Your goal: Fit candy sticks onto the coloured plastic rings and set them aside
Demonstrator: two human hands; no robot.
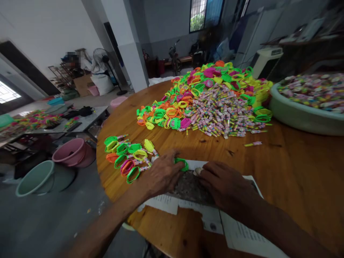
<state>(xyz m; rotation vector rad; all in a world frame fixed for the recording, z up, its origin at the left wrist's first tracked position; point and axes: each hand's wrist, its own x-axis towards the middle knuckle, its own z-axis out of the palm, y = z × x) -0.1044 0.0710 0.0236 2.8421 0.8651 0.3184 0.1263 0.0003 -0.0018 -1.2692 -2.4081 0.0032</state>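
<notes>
The bright-green plastic loop (184,165) lay pinched by the left hand (167,171), just left of the small whitish piece (198,172) gripped by the right hand (224,179).

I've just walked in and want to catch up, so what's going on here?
Someone at a round wooden table is working over a dark slab. The left hand holds a green band; the right hand is close by, with something pale at its fingertips, too blurred to identify. Bands with tubes lie left of the slab. Beyond are piles of loose bright bands and small printed tubes.
</notes>
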